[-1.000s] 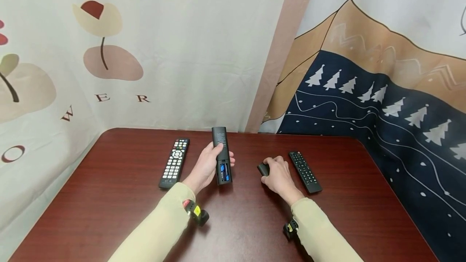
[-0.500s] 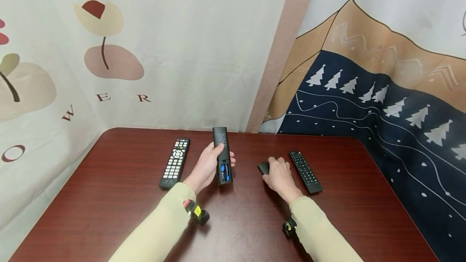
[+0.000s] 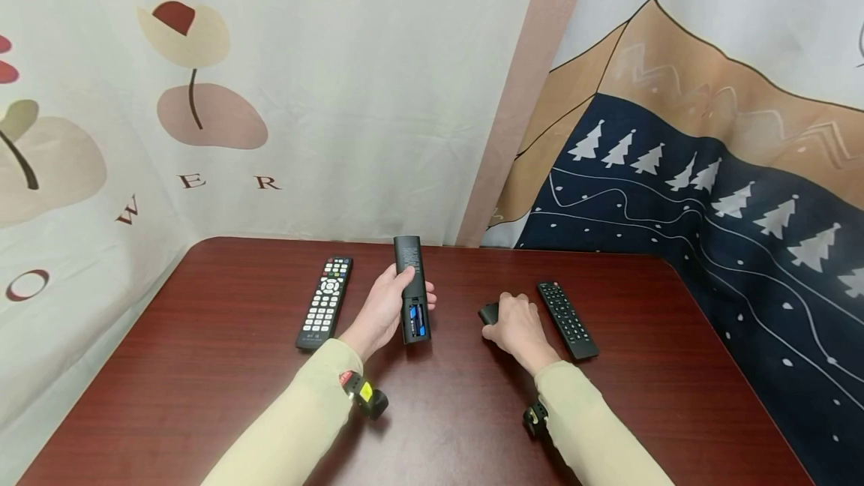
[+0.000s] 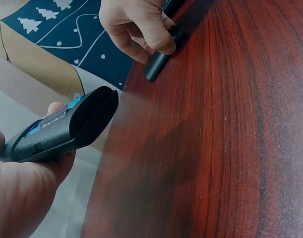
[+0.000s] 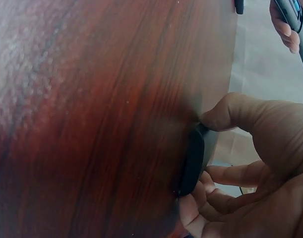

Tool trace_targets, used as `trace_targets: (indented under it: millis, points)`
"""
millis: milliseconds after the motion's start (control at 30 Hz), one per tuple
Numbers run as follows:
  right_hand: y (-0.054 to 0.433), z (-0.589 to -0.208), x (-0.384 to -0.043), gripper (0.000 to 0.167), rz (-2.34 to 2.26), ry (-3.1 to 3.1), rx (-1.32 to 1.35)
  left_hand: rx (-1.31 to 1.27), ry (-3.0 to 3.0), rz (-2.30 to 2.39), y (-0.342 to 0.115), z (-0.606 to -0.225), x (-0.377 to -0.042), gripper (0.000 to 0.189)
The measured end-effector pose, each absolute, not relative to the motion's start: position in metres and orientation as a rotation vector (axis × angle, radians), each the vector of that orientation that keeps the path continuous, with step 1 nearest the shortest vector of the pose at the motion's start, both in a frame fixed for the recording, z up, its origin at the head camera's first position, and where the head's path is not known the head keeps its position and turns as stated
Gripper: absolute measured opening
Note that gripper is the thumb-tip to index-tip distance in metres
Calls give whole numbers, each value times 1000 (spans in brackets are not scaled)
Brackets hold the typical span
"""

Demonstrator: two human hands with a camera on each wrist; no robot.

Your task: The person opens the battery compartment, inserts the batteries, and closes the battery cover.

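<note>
My left hand [image 3: 379, 307] grips a black remote control [image 3: 408, 255] above the table, thumb across its back. The back faces up, and blue batteries [image 3: 417, 319] show in the uncovered compartment at its near end. In the left wrist view that open end of the remote [image 4: 94, 116] points toward the other hand. To the right, my right hand [image 3: 520, 330] pinches a small black battery cover [image 3: 488, 313] low at the tabletop. The right wrist view has the thumb at one end of the cover [image 5: 192, 161] and fingers at the other. Part of it is hidden behind the fingers.
A black remote with white buttons [image 3: 324, 302] lies left of my left hand. Another black remote [image 3: 567, 321] lies just right of my right hand. The dark red table [image 3: 445, 411] ends against printed curtains [image 3: 351, 133] at the back.
The right fingers and thumb have shifted slightly about the battery cover, which stays in nearly the same place. The left hand and its remote have not visibly moved.
</note>
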State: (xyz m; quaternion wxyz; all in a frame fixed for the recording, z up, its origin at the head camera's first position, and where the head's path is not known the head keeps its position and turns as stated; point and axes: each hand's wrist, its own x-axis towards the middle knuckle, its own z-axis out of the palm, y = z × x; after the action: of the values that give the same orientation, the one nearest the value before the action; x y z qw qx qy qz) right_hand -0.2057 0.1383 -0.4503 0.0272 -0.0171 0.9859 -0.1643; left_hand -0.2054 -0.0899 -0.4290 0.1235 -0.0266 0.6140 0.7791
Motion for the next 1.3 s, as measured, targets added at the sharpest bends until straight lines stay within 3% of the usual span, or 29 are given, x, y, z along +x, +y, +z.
trace_targets:
  millis: [1300]
  points:
    - [125,-437,-191,50,-925,3001,-94,-93,1791,2283,-84,-426,-204,44]
